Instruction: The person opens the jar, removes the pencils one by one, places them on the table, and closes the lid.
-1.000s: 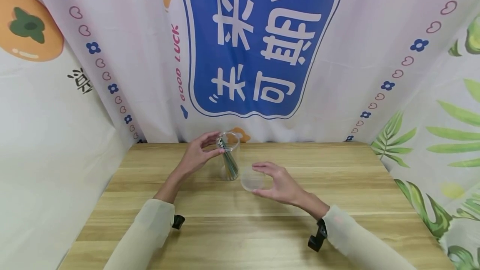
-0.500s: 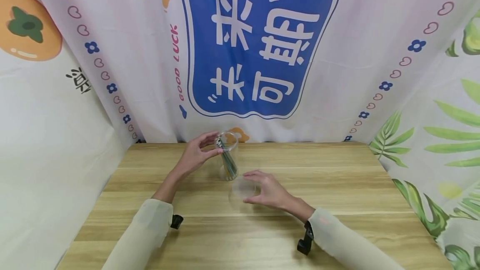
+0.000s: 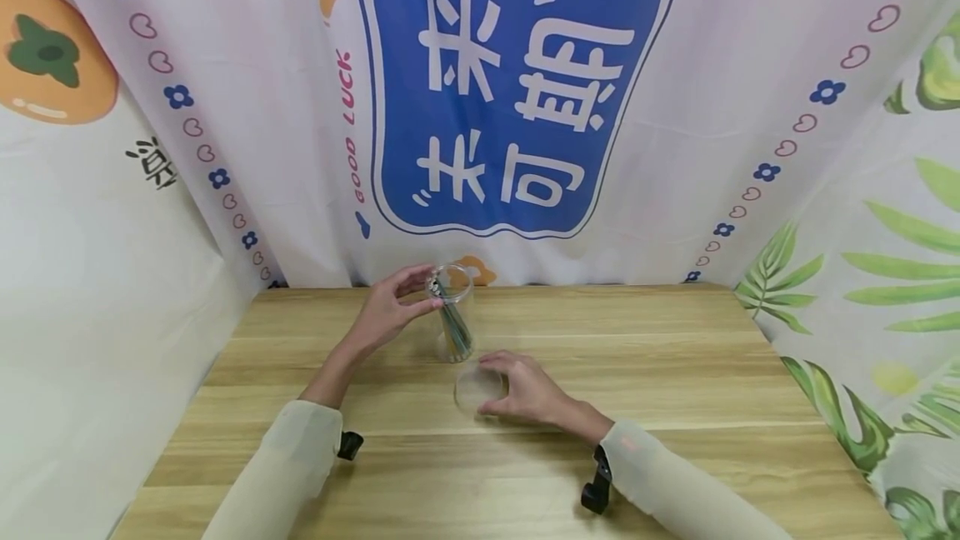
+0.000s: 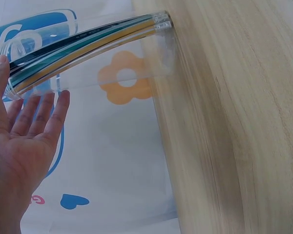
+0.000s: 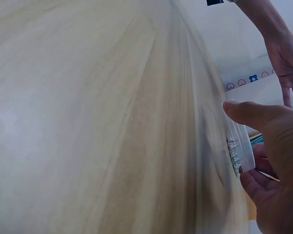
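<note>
A clear cylindrical jar (image 3: 465,319) stands upright on the table, with several green, dark and yellow pencils (image 4: 83,51) leaning inside it. My left hand (image 3: 386,311) holds the jar near its rim from the left, thumb in front and fingers behind. In the left wrist view the fingertips touch the clear wall. My right hand (image 3: 528,390) pinches a round translucent lid (image 3: 474,390) by its edge, in front of the jar. The right wrist view has the lid (image 5: 241,146) between thumb and fingers, low at the tabletop; whether it touches the wood I cannot tell.
The wood-grain table (image 3: 360,473) reaches back to a printed cloth (image 3: 675,148) hanging behind the jar. More printed cloth closes off the left and right sides. A black wrist camera (image 3: 597,490) sits on the right wrist, another (image 3: 349,445) on the left.
My right hand has brought the lid toward the front and left, lower and nearer the tabletop. The left hand stays at the jar, which stands where it was.
</note>
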`<action>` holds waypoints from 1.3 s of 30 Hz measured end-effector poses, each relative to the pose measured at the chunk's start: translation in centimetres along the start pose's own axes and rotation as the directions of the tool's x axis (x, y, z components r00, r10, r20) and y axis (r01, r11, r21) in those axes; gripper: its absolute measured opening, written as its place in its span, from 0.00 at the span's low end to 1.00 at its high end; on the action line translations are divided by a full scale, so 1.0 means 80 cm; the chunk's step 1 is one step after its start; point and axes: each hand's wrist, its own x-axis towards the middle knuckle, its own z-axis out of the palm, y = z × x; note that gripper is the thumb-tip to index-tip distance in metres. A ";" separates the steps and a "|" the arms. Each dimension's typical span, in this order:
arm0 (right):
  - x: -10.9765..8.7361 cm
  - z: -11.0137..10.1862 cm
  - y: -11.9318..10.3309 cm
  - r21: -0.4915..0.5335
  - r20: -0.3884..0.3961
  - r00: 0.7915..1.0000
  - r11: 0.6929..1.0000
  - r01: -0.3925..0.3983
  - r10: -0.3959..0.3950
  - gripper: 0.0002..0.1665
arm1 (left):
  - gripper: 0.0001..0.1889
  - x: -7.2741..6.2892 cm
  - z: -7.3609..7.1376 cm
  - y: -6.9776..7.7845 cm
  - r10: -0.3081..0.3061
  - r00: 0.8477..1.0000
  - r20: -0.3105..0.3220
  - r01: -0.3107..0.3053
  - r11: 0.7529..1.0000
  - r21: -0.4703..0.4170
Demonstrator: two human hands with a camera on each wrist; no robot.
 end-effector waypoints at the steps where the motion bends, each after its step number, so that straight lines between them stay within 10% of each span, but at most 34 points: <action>1: 0.000 0.001 0.000 -0.001 0.000 1.000 1.000 0.002 -0.002 0.40 | 0.33 0.000 0.000 0.000 -0.003 1.000 0.000 0.003 1.000 0.001; 18: -0.002 0.010 -0.002 -0.055 0.030 1.000 0.998 0.006 -0.004 0.41 | 0.33 -0.005 -0.004 -0.004 -0.018 1.000 0.003 0.018 1.000 0.012; 39: 0.033 -0.072 -0.014 0.072 -0.134 0.976 0.980 0.184 -0.173 0.22 | 0.33 0.000 -0.002 -0.002 -0.023 1.000 0.005 0.023 0.999 0.022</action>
